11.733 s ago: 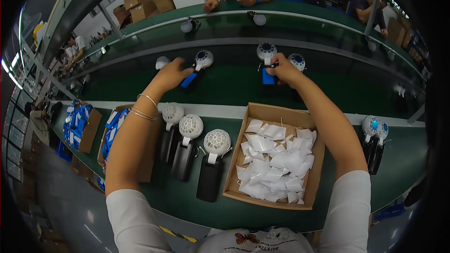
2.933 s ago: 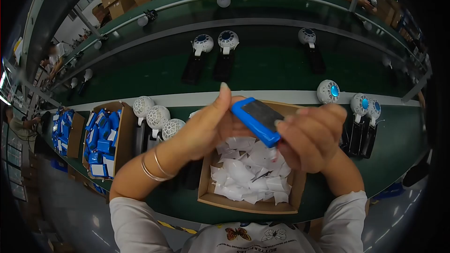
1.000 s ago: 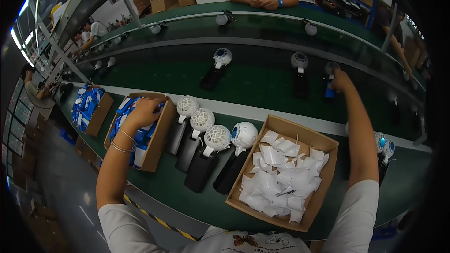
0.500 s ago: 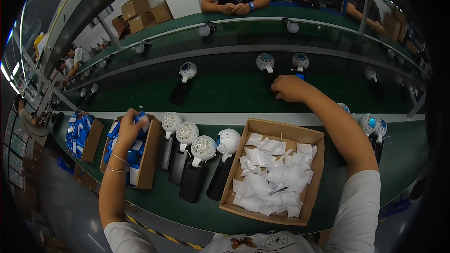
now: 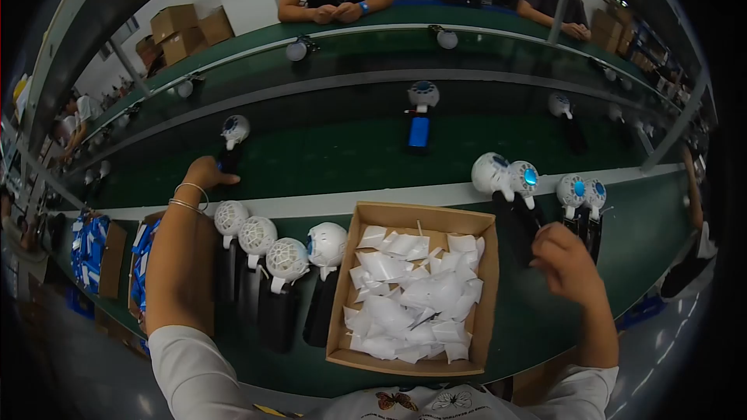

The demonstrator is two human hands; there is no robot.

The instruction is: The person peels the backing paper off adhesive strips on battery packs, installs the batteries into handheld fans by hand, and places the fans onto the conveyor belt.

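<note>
My left hand (image 5: 204,174) reaches onto the green belt (image 5: 334,157). Its curled fingers rest on the lower end of a small white-headed fan with a black handle (image 5: 233,132); what lies under the fingers is hidden. My right hand (image 5: 564,260) is low on the right, fingers curled around the end of the black handle of a white fan (image 5: 492,173) lying on the near table. Farther along the belt lies another fan (image 5: 422,96) with a blue battery (image 5: 419,131) on its handle.
A cardboard box (image 5: 424,214) of white paper pieces sits in front of me. Several fans (image 5: 288,258) lie in a row to its left, more fans (image 5: 582,189) to its right. Boxes of blue batteries (image 5: 145,263) stand far left. People sit across the belt.
My left hand left the battery box and went forward to the fan on the belt. My right hand came back from the belt to the near right, where a white fan now lies.
</note>
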